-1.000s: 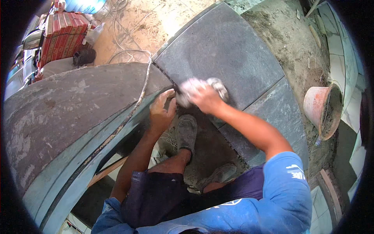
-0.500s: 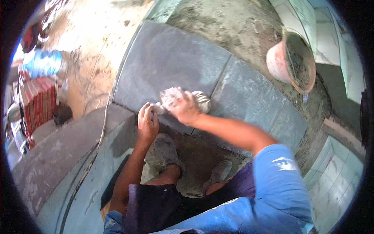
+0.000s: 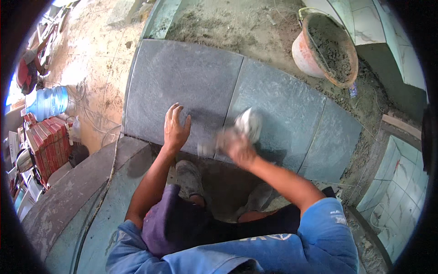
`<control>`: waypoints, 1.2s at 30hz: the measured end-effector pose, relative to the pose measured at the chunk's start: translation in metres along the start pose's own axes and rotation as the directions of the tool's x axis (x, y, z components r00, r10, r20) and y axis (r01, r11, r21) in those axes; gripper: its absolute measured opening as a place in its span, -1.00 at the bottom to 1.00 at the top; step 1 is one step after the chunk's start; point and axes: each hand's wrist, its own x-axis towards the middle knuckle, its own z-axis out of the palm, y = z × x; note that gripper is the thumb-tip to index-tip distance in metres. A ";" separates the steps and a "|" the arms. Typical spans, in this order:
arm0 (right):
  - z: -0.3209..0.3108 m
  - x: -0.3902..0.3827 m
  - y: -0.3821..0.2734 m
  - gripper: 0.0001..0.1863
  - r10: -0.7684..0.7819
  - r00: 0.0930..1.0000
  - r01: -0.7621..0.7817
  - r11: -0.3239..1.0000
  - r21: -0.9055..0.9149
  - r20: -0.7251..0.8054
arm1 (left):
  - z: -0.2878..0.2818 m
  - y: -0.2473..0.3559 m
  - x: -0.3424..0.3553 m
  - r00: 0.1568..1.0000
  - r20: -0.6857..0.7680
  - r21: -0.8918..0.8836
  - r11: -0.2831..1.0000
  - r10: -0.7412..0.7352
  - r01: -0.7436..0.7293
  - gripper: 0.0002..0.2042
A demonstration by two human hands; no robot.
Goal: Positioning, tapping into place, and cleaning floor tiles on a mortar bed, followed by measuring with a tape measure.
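Dark grey floor slabs (image 3: 187,73) and a paler, dusty slab (image 3: 278,105) form a row in front of me. My left hand (image 3: 177,127) is open above the darker slab's near part, fingers bent slightly and apart, holding nothing. My right hand (image 3: 238,148), blurred by motion, grips a crumpled whitish cloth (image 3: 248,123) over the joint between the two slabs. Its fingertips are smeared, so their exact contact is unclear. My dusty shoes (image 3: 189,180) are below, by the slabs' near edge.
A pink bucket of grey mortar (image 3: 301,55) lies tilted on rough ground at top right. A curved ledge (image 3: 68,201) with a cable (image 3: 112,176) runs along the left, beside a blue water jug (image 3: 45,102) and stacked red boxes (image 3: 48,148). White tiled recesses (image 3: 401,192) are at right.
The view has turned, shifting the slabs and bucket. My right hand and cloth have moved right along the slabs. My left hand has come away from the ledge's corner onto the slab area.
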 end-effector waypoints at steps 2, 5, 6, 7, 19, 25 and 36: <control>-0.023 0.008 -0.022 -0.57 -0.171 0.975 0.193 0.969 0.156 -0.141 | -0.007 -0.006 0.006 1.000 -0.010 0.006 1.000 -0.004 0.005 -0.59; -0.016 0.052 0.033 -0.59 0.154 0.978 -0.168 0.981 -0.093 -0.140 | 0.008 0.007 0.019 0.987 0.039 0.001 0.988 0.157 -0.158 -0.61; -0.044 0.090 0.070 -0.62 0.100 0.946 -0.063 0.990 0.126 -0.308 | 0.009 0.007 0.020 0.981 0.031 0.024 0.982 0.189 -0.190 -0.62; -0.053 0.106 0.107 -0.67 0.142 0.926 -0.163 0.986 -0.029 -0.350 | 0.019 0.017 0.020 0.972 0.034 0.014 0.972 0.233 -0.234 -0.63; -0.059 -0.066 -0.082 -0.72 -0.224 0.922 0.038 0.864 0.501 0.316 | 0.044 0.029 0.012 0.806 0.224 0.137 0.801 0.548 -0.583 -0.36; -0.113 -0.055 -0.008 -0.73 0.177 0.918 -0.385 0.613 0.689 0.355 | 0.070 0.041 -0.041 0.686 0.485 0.134 0.729 0.543 -0.671 -0.14; -0.119 -0.020 0.047 -0.69 0.689 0.659 -0.465 0.688 0.557 -0.301 | 0.120 0.100 0.139 0.813 0.141 0.391 0.722 0.565 -0.570 -0.16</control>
